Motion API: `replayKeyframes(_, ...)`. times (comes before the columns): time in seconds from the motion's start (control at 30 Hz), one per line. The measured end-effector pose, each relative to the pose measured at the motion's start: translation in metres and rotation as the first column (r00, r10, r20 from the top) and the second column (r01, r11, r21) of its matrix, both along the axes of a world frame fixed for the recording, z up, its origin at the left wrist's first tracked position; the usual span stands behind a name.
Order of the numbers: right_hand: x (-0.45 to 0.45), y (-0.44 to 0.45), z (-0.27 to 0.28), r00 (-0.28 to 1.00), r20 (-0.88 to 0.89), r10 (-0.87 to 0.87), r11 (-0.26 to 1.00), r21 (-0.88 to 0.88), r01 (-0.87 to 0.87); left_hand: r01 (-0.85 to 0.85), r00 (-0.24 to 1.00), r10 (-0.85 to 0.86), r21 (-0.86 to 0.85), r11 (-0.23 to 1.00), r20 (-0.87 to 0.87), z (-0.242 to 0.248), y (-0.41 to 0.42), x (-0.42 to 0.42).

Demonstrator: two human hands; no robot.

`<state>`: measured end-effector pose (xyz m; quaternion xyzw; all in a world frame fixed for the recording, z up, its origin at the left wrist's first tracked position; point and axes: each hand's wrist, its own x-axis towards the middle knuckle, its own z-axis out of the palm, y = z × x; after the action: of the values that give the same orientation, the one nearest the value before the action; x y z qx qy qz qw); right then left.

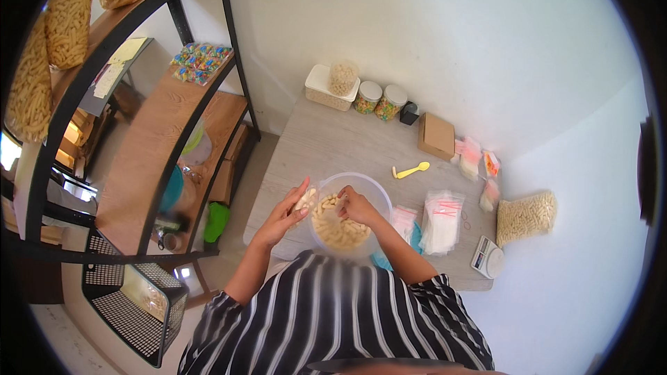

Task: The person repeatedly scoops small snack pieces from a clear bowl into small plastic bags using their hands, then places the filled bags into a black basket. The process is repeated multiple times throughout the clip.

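Note:
A translucent plastic tub (383,192) with pale, finger-shaped snack pieces in its bottom stands before me at the table's near edge. My left hand (285,214) is closed around a small clear bag (307,199) with some pale pieces in it, beside the tub's left rim. Inside the tub, above the pieces, is my right hand (357,205), its fingers curled; whether they hold a piece is hidden. Right of the tub lie stacked clear plastic bags with red strips (443,219) and a blue lid or dish (384,260), partly under my right forearm.
A yellow spoon (417,170), a cardboard box (436,136) and lidded jars (370,95) are farther back on the table. At right are a digital scale (488,258) and a full bag of snacks (527,216). Wooden shelving with a black frame (151,140) stands at left.

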<state>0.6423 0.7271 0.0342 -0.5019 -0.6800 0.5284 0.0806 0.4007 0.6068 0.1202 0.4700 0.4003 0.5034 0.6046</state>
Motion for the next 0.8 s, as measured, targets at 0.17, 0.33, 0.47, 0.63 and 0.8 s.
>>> replayKeyframes(0.17, 0.002, 0.002, 0.006, 0.996, -0.064, -0.065, 0.976, -0.212, 0.05, -0.03, 0.999, 0.03, -0.011, 0.999, 0.013, 0.0, -0.001, 0.001)
replayKeyframes(0.33, 0.013, 0.0, 0.024, 0.958, -0.222, -0.183, 0.954, -0.277, 0.118, -0.066, 0.998, 0.066, 0.033, 0.997, -0.002, 0.006, 0.001, 0.005)
replayKeyframes(0.47, 0.033, -0.005, 0.043, 0.881, -0.332, -0.337, 0.907, -0.367, 0.209, -0.065, 0.997, 0.068, 0.067, 0.996, -0.036, 0.01, 0.005, 0.009)
replayKeyframes(0.63, 0.066, -0.021, 0.067, 0.734, -0.496, -0.464, 0.875, -0.386, 0.292, -0.06, 0.995, 0.067, 0.09, 0.994, -0.079, 0.013, 0.013, 0.025)
replayKeyframes(0.8, 0.095, -0.035, 0.108, 0.594, -0.598, -0.538, 0.832, -0.263, 0.489, -0.001, 0.974, 0.048, 0.212, 0.977, -0.22, 0.017, 0.02, 0.047)
